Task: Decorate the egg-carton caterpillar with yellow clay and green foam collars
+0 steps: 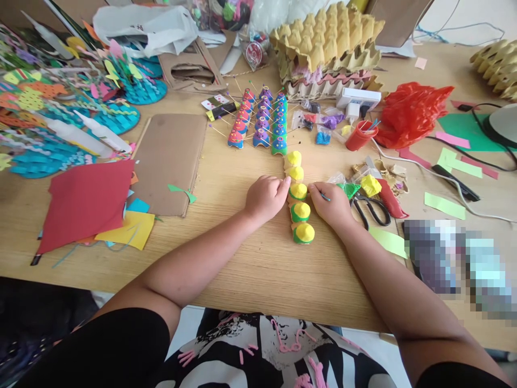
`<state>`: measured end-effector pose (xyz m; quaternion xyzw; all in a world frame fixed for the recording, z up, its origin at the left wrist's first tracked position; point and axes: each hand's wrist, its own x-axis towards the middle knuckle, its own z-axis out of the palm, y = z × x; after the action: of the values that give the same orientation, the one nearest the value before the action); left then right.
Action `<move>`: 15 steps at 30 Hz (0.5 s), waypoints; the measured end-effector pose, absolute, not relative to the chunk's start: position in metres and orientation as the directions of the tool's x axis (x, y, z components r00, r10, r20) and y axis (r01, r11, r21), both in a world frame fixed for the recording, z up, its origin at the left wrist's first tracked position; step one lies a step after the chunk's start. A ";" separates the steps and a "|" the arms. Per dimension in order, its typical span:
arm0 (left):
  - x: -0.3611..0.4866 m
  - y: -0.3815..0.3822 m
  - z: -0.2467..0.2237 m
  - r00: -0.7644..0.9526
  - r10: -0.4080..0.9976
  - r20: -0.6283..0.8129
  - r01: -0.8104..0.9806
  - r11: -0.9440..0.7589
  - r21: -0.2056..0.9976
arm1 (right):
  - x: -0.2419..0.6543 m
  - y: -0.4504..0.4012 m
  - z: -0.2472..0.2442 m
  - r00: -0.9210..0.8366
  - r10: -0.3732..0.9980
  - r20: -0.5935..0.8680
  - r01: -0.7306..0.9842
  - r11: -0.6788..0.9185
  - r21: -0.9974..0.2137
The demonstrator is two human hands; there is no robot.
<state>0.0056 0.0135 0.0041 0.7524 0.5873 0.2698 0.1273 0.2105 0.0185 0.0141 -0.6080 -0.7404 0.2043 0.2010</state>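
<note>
In front of me lies an egg-carton strip [300, 210] of several cups, topped with yellow clay. Green clay rings the nearer cups' bases. My left hand [267, 198] is closed at the strip's left edge, thumb and forefinger pinching it by the middle cups. Just right of the strip, my right hand [332, 203] is curled closed; a thin blue stick [325, 196] shows between its fingers, its tip hidden. Beyond the strip stand three decorated egg-carton caterpillars, a red one [243, 117], a purple one [262, 119] and a blue-green one [279, 124], with pin-like feelers.
Scissors [374, 209], yellow clay [370, 185] and green clay [349, 189] lie by my right hand. Behind them are a red cup [358, 137] and a red plastic bag [416, 116]. Egg trays [327, 35] are stacked at the back. Cardboard [169, 161] and red paper [86, 202] lie left.
</note>
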 end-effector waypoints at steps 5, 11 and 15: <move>0.007 0.013 0.001 0.197 0.949 0.246 0.833 -0.294 0.469 | 0.211 0.014 0.016 -0.058 0.998 0.026 0.866 0.063 -0.497; 0.007 0.014 -0.001 0.277 0.924 0.265 0.842 -0.366 0.395 | 0.214 0.020 0.014 0.005 1.000 0.022 0.867 0.007 -0.499; 0.007 0.012 0.002 0.303 0.907 0.291 0.867 -0.389 0.312 | 0.215 0.023 0.013 -0.007 1.000 0.029 0.861 0.020 -0.508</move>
<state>0.0068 0.0120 0.0017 0.8056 0.5506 0.2134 0.0477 0.2147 0.0231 0.0126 -0.6771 -0.6870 0.1769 0.1957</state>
